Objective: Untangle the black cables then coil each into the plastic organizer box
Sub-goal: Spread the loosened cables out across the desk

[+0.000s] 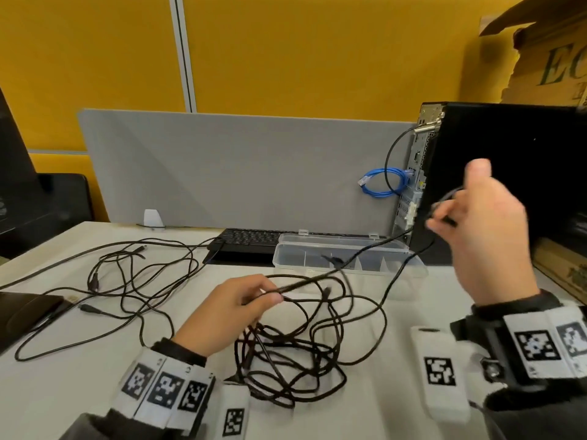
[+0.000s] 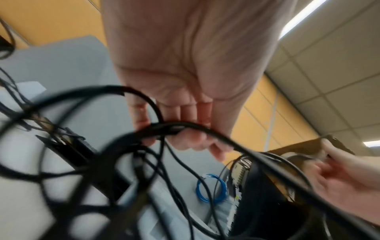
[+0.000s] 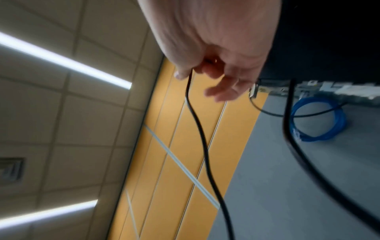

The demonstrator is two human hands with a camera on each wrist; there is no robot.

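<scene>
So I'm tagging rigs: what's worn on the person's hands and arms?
Both hands, left and right, are bare. Dark sleeves reach the wrists. Each wrist carries a white band of black square-pattern markers, with a white marker block on the inner side.

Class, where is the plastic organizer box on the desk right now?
In the head view, the plastic organizer box sits open at the desk's far right, just in front of the black keyboard and left of the black computer tower.
</scene>
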